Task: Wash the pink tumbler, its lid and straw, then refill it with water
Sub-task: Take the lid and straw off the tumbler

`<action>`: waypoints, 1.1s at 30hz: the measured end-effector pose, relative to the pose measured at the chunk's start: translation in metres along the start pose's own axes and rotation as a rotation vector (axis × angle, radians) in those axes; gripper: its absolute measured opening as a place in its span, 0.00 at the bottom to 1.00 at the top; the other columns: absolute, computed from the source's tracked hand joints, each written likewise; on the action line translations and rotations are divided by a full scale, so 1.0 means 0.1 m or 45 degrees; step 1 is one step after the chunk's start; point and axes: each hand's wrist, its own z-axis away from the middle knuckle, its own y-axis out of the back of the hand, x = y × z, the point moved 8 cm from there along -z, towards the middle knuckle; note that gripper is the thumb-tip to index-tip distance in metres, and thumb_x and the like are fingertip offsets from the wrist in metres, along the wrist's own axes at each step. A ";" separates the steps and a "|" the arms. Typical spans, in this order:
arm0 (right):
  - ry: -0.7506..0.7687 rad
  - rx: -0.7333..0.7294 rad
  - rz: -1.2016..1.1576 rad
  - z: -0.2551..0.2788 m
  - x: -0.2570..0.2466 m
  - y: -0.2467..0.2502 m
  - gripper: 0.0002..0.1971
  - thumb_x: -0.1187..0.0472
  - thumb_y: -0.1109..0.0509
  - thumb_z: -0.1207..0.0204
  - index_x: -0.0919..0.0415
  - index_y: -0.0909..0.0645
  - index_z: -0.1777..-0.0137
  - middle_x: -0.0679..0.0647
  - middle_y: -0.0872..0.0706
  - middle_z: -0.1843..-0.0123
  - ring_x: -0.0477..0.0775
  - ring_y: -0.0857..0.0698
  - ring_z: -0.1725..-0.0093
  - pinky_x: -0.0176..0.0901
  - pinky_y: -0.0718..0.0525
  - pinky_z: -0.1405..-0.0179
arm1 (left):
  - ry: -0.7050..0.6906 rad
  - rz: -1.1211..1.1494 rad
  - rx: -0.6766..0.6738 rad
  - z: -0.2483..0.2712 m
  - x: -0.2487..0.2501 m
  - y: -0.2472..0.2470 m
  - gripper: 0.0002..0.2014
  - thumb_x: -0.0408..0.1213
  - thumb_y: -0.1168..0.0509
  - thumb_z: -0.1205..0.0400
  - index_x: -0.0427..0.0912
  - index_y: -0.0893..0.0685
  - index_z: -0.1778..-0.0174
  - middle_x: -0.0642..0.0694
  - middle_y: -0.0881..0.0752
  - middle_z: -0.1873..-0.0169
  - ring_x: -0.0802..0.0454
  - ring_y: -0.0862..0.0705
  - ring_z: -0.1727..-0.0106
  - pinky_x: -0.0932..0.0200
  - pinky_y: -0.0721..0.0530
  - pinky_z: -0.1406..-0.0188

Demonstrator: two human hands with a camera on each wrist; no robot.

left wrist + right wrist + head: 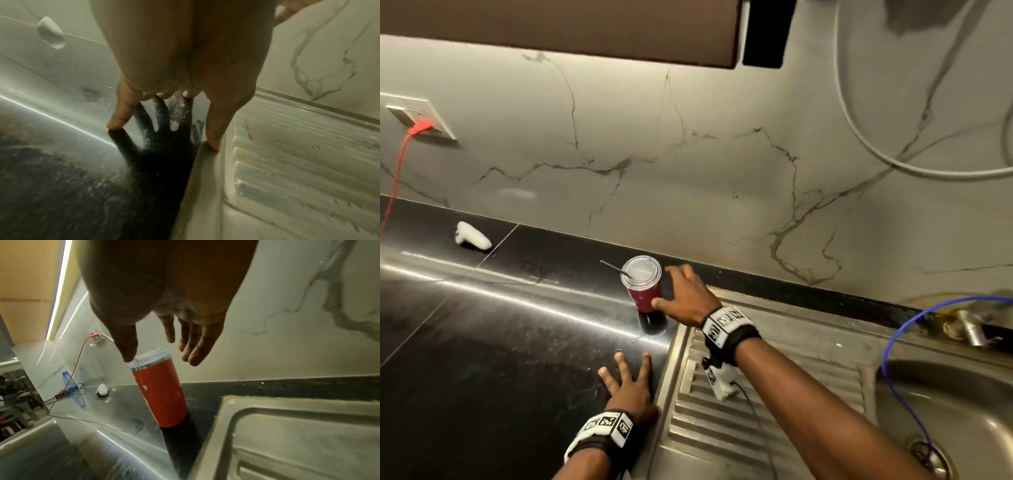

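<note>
Nearest: left hand flat on glossy black stone counter, fingers straight and spread, holding nothing. Left along the counter, small white rounded object. Centre: tall pink metal tumbler upright near marble-look backsplash, clear plastic lid on, thin dark straw leaning left. Right hand just beside it, fingers apart and extended, not yet closed around it. Right: ribbed steel sink drainboard.

Risk: tall and narrow; a glancing thumb could tip it and spill anything inside. Small pale mark on tumbler wall; no readable writing.
</note>
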 end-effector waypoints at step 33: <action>0.196 0.413 0.254 0.87 -0.14 0.72 0.63 0.37 0.20 0.34 0.48 0.59 0.09 0.56 0.17 0.31 0.62 0.19 0.33 0.65 0.17 0.41 | -0.062 -0.042 0.121 -0.22 -0.17 -0.05 0.56 0.49 0.23 0.17 0.61 0.60 0.05 0.36 0.80 0.12 0.16 0.76 0.14 0.16 0.49 0.14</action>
